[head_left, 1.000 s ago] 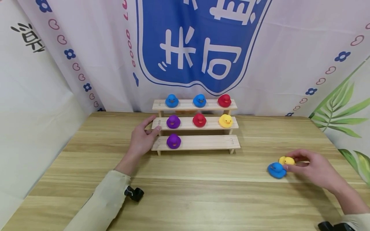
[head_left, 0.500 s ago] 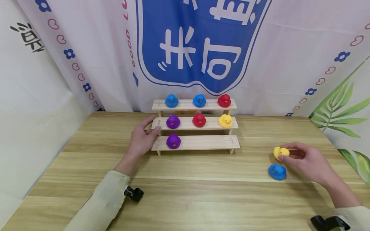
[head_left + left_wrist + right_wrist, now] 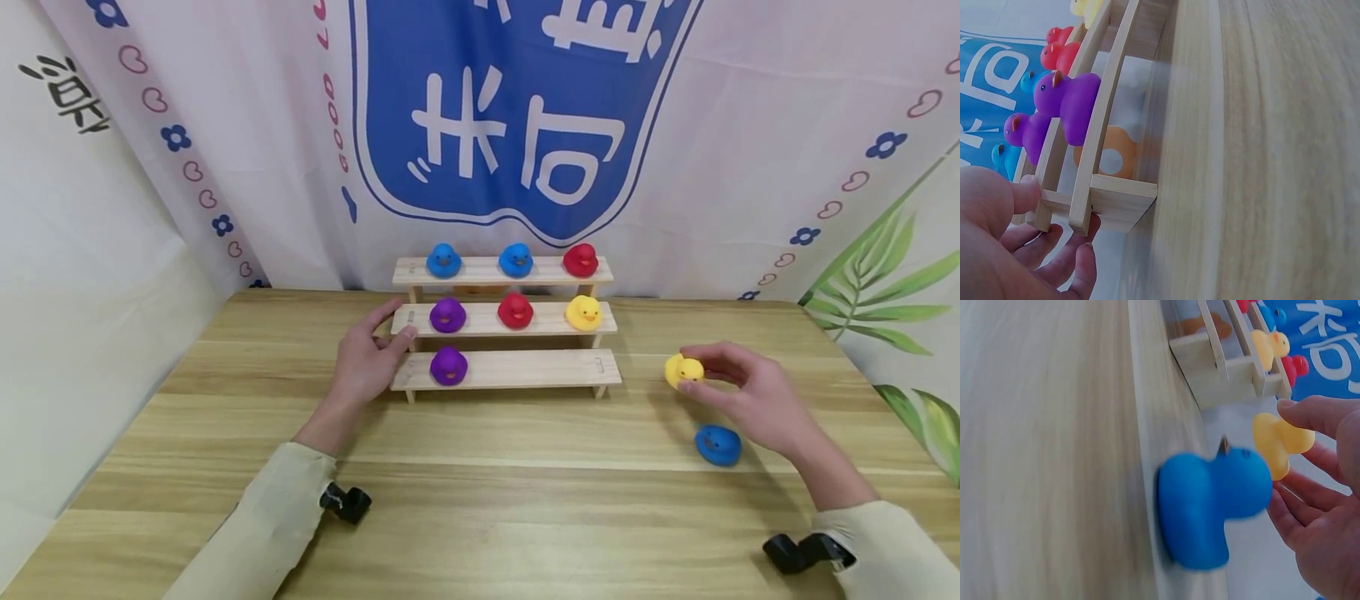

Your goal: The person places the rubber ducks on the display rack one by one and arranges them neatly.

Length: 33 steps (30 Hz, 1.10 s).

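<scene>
In the head view my right hand (image 3: 757,397) pinches a yellow rubber duck (image 3: 684,372) between thumb and fingers, held above the table right of a three-tier wooden rack (image 3: 532,369). A blue rubber duck (image 3: 717,445) sits on the table just below that hand, not touched by it. My left hand (image 3: 365,354) holds the rack's left end; the left wrist view shows its thumb (image 3: 1025,194) against a tier's end and fingers curled by the ends. A purple duck (image 3: 448,366) stands at the left of the bottom tier.
The middle tier bears a purple duck (image 3: 447,315), a red duck (image 3: 515,311) and a yellow duck (image 3: 583,313). On the top tier are two blue ducks and a red duck (image 3: 581,261). A printed curtain (image 3: 300,208) hangs behind the wooden table (image 3: 480,517).
My right hand has lifted the yellow duck away from beside the blue duck and carried it left and toward the rack. The left hand stays at the rack's end.
</scene>
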Each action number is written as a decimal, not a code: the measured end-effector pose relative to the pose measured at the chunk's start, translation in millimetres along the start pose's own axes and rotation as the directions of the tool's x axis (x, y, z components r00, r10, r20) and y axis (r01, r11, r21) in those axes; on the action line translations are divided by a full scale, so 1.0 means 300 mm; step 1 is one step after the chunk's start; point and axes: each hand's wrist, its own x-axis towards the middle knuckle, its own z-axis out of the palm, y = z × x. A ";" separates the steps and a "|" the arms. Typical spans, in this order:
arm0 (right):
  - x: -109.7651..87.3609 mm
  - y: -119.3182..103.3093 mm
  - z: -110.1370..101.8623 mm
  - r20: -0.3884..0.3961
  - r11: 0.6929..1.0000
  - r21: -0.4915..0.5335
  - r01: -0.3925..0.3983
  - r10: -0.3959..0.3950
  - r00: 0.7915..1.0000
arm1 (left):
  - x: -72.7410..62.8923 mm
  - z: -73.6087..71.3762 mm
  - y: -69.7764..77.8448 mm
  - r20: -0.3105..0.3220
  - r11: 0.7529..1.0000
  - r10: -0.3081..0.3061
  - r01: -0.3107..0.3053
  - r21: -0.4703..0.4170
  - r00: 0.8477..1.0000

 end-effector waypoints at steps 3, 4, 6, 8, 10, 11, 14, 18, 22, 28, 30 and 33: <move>0.015 -0.028 0.018 0.010 1.000 0.021 0.018 -0.018 1.000 | -0.001 0.000 0.001 0.001 1.000 -0.001 0.001 -0.004 1.000; 0.019 -0.038 0.024 0.013 0.999 0.026 0.021 -0.022 1.000 | -0.001 0.000 0.001 0.002 1.000 -0.002 0.002 -0.003 1.000; 0.027 -0.057 0.036 0.018 0.999 0.036 0.024 -0.025 1.000 | -0.002 0.000 0.004 0.007 1.000 -0.004 0.004 -0.006 1.000; 0.033 -0.073 0.048 0.025 0.998 0.049 0.030 -0.031 0.999 | -0.002 0.000 0.007 0.012 1.000 -0.004 0.004 -0.010 1.000; 0.041 -0.087 0.061 0.035 0.997 0.067 0.040 -0.043 0.998 | -0.001 0.000 0.006 0.014 1.000 -0.004 0.004 -0.016 1.000; 0.046 -0.095 0.067 0.042 0.996 0.073 0.044 -0.047 0.998 | 0.000 0.000 0.005 0.016 1.000 -0.002 0.002 -0.019 1.000; 0.060 -0.118 0.086 0.069 0.995 0.088 0.052 -0.058 0.996 | 0.001 -0.001 0.000 0.011 1.000 0.005 -0.005 -0.017 1.000; 0.073 -0.145 0.106 0.092 0.993 0.101 0.064 -0.074 0.993 | 0.000 -0.002 -0.003 0.006 1.000 0.014 -0.014 -0.010 1.000; 0.084 -0.164 0.126 0.100 0.987 0.130 0.096 -0.109 0.989 | 0.001 -0.004 -0.003 0.004 1.000 0.020 -0.020 -0.003 1.000; 0.101 -0.180 0.162 0.107 0.975 0.166 0.148 -0.167 0.980 | 0.004 -0.005 -0.003 0.000 1.000 0.030 -0.030 0.004 1.000; 0.106 -0.186 0.174 0.108 0.970 0.176 0.166 -0.186 0.977 | 0.004 -0.004 -0.003 0.001 1.000 0.031 -0.031 0.003 1.000; 0.110 -0.200 0.193 0.109 0.965 0.189 0.182 -0.204 0.973 | 0.001 -0.004 -0.003 0.006 1.000 0.030 -0.030 0.002 1.000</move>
